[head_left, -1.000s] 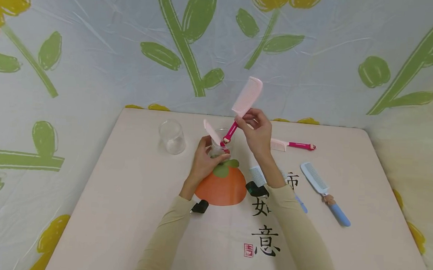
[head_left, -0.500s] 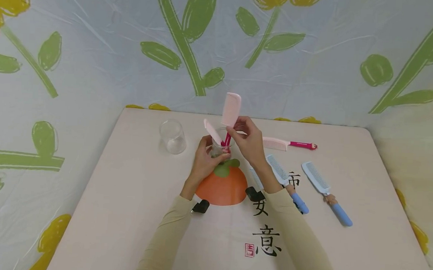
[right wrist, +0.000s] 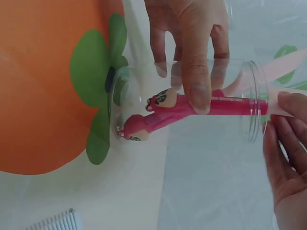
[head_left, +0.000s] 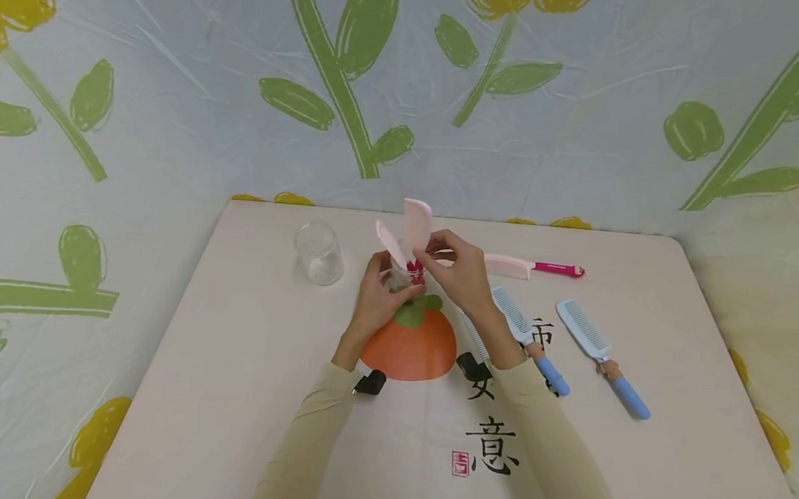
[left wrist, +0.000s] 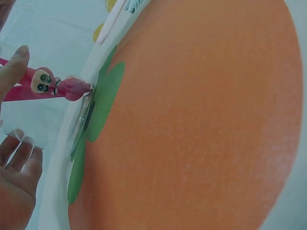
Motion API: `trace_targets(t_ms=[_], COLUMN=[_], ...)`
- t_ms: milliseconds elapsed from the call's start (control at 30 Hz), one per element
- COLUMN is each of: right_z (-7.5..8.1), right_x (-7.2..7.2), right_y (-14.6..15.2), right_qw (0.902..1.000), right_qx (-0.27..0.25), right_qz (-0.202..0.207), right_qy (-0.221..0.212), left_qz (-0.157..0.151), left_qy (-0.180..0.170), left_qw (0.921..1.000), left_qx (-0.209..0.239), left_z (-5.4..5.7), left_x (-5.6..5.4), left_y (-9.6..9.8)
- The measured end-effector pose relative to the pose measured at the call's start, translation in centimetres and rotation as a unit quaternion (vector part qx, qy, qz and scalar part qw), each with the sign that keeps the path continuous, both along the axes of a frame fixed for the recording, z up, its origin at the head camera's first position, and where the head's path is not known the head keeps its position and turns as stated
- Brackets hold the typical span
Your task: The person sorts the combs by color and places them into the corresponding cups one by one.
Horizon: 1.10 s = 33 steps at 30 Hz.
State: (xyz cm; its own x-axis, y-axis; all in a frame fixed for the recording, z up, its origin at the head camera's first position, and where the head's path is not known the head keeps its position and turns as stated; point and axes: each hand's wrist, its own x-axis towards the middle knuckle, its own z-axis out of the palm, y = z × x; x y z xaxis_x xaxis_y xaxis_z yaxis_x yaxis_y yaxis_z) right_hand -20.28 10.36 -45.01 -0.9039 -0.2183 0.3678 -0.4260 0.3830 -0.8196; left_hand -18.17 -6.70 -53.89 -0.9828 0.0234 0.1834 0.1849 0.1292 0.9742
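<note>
My left hand (head_left: 379, 297) grips a clear glass jar (right wrist: 254, 79) from the left, thumb across its front. With its thumb and fingers my right hand (head_left: 461, 276) pinches a pale pink comb (head_left: 417, 224) above the jar's mouth. That comb stands nearly upright, its magenta handle down inside the glass. A second pink comb (head_left: 389, 244) leans out to the left, also handle down. In the right wrist view both handles, each ending in a small cartoon figure (right wrist: 139, 135), show through the glass. The left wrist view shows one figure (left wrist: 44, 82) near the jar's bottom.
A second clear jar (head_left: 319, 255) stands to the left. On the right lie a pink comb with magenta handle (head_left: 556, 269) and light blue combs (head_left: 513, 314) (head_left: 583, 328); another blue one (head_left: 474, 335) is partly behind the right forearm. A patterned cloth (head_left: 544, 152) hangs behind the table.
My right hand has moved left and down, lowering the pink comb's handle into the jar and bringing it closer to upright. The left hand has stayed on the jar.
</note>
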Motion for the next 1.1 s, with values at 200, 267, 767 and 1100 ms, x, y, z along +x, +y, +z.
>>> trace_targets(t_ms=[200,267,767,1100], right_z=[0.2,0.2,-0.1,-0.8], right_x=[0.2,0.2,-0.2,-0.3], right_y=[0.0,0.1,3.0,6.4], right_qw=[0.9963,0.9952,0.9967,0.9932], right_qx=[0.084,0.095,0.039,0.066], right_qz=[-0.015,-0.023,-0.001,-0.029], right_qy=[0.002,-0.008,-0.072,-0.092], left_qz=[-0.003,-0.004,0.0,0.001], left_qy=[0.004,0.003,0.0,-0.008], left_qw=[1.0,1.0,1.0,1.0], left_qx=[-0.003,-0.006,0.003,-0.004], left_z=[0.0,0.0,0.1,0.2], left_x=[0.0,0.1,0.1,0.2], left_y=[0.0,0.0,-0.1,0.0])
